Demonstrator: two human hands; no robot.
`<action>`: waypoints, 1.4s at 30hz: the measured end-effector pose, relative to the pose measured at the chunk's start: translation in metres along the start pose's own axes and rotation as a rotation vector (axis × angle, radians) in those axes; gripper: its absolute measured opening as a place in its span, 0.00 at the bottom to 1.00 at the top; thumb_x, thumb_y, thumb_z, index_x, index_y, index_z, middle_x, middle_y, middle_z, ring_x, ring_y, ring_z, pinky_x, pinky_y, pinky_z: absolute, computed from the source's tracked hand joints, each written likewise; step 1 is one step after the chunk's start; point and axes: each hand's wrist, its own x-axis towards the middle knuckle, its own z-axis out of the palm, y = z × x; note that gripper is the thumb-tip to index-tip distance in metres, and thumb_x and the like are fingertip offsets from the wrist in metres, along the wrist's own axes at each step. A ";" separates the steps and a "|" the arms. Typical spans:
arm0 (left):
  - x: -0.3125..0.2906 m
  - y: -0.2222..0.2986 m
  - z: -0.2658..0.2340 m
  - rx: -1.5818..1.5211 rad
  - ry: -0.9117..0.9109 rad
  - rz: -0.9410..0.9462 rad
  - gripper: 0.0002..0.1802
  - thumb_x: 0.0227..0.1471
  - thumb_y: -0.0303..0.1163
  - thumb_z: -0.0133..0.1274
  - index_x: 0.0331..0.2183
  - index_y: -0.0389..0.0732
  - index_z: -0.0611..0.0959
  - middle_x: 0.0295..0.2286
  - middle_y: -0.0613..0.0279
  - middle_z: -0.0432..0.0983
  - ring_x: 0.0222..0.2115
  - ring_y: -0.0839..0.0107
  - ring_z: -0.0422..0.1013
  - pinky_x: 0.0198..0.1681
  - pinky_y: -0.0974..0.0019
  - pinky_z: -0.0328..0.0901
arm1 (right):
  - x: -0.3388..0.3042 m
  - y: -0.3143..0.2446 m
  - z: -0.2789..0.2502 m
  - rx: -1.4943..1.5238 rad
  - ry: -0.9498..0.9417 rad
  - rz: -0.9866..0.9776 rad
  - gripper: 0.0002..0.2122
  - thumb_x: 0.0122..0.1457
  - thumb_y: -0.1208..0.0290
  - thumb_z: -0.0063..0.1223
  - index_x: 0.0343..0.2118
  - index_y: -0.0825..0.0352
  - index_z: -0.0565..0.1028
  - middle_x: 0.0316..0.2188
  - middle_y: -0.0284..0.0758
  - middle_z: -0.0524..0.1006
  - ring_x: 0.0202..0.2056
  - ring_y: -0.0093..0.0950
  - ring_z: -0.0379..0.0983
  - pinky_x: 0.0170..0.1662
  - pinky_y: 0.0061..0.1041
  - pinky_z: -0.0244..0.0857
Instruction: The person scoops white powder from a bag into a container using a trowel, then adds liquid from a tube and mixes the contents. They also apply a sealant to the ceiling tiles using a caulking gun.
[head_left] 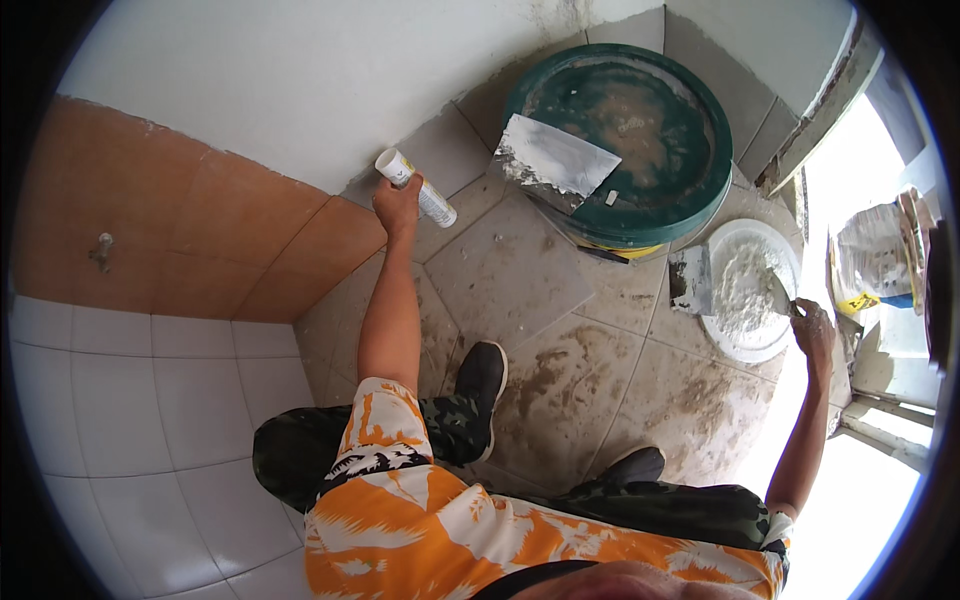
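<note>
My left hand [397,208] is wrapped round a white cartridge-like tube [437,208] with an open upper end, held by the wall. On the far right, my right hand [815,332] grips a putty knife [779,292], its blade dipping into white paste [742,275]. That paste fills much of a round white basin [737,352] on the floor. A flat, paste-smeared metal blade [690,280] rests against the basin's left side. On the green lid [655,115] of a large bucket lies a wide blade [568,158] coated with white paste, jutting over the lid's near edge.
A small white piece [612,198] sits on the lid. Dirty grey floor tiles [585,390] lie round my shoes. Orange tiles [180,210] with a small wall fitting [102,252] run along the left. A plastic-wrapped bag [875,255] stands by the bright opening at right.
</note>
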 end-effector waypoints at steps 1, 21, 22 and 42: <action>-0.003 -0.012 0.007 0.056 -0.011 -0.023 0.22 0.45 0.39 0.67 0.37 0.31 0.83 0.33 0.49 0.84 0.34 0.60 0.81 0.41 0.59 0.72 | -0.001 -0.004 -0.002 -0.001 -0.003 0.008 0.15 0.54 0.69 0.55 0.45 0.59 0.81 0.40 0.44 0.82 0.44 0.44 0.78 0.47 0.41 0.71; 0.006 -0.084 0.040 -0.127 -0.076 -0.198 0.27 0.43 0.39 0.71 0.40 0.29 0.82 0.38 0.46 0.82 0.36 0.58 0.80 0.43 0.58 0.72 | -0.002 0.001 0.002 0.015 0.013 -0.045 0.17 0.52 0.71 0.55 0.46 0.62 0.81 0.40 0.45 0.82 0.42 0.46 0.78 0.46 0.40 0.72; 0.004 -0.083 0.042 -0.084 -0.063 -0.212 0.27 0.43 0.39 0.71 0.40 0.29 0.81 0.38 0.46 0.82 0.36 0.58 0.79 0.43 0.59 0.72 | -0.002 0.003 0.003 0.008 0.009 -0.035 0.17 0.51 0.71 0.55 0.46 0.62 0.81 0.40 0.45 0.82 0.43 0.45 0.78 0.46 0.40 0.72; 0.007 -0.092 0.041 -0.114 -0.055 -0.249 0.26 0.45 0.38 0.71 0.37 0.26 0.81 0.36 0.46 0.82 0.34 0.62 0.79 0.41 0.61 0.71 | 0.001 0.005 0.007 -0.034 -0.015 -0.034 0.17 0.53 0.70 0.55 0.48 0.62 0.80 0.43 0.42 0.81 0.45 0.43 0.77 0.48 0.39 0.71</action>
